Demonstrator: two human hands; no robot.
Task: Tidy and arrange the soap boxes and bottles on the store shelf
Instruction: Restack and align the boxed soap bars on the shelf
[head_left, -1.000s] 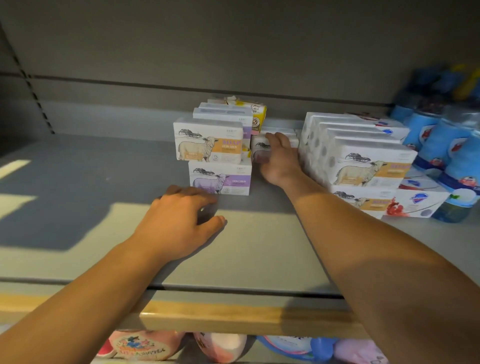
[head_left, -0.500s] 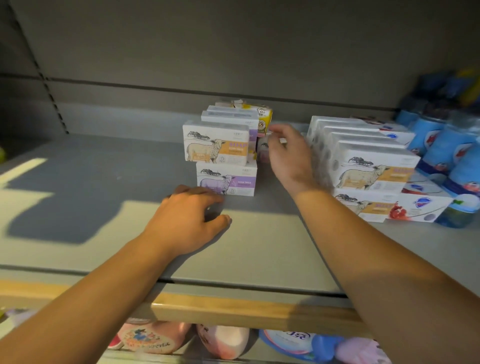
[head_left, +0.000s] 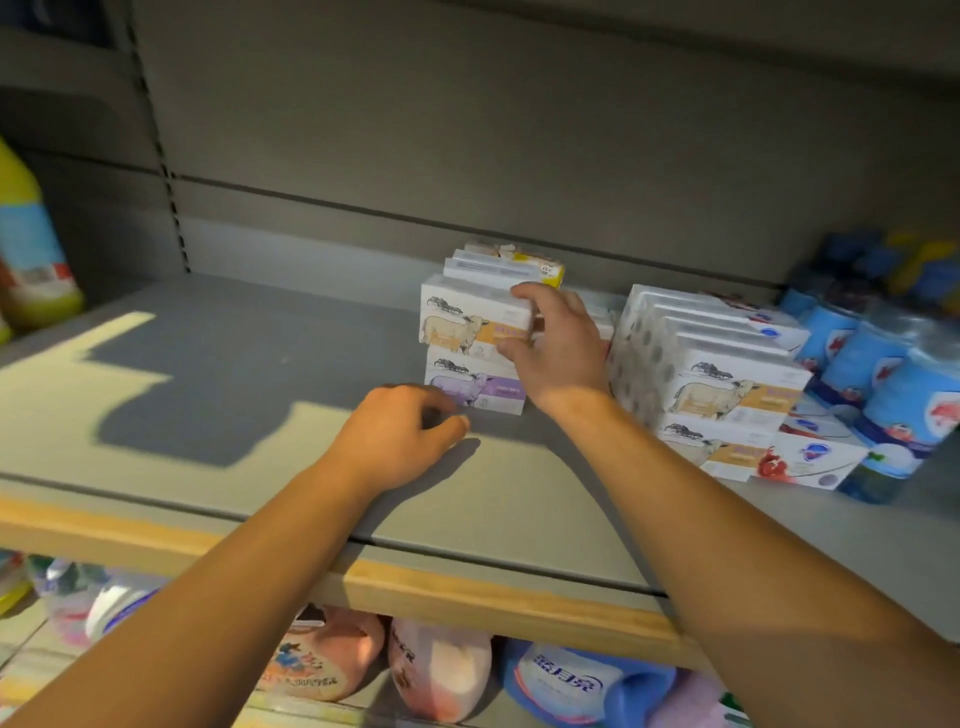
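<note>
Right hand: fingers curled over the top right corner and thumb under the front edge of the orange-label sheep soap box, gripping its right end. That box sits on the purple-label sheep soap box, long axis running left-right along the shelf, so it extends leftward from the fingers. Left hand rests loosely curled on the shelf, holding nothing, just in front of the lower box; the neat sheep-box stack lies to the right, nearer the gripping hand.

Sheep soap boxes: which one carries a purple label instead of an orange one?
The purple-label box, bottom of the left stack, directly under the orange-label box the right hand grips.
</note>
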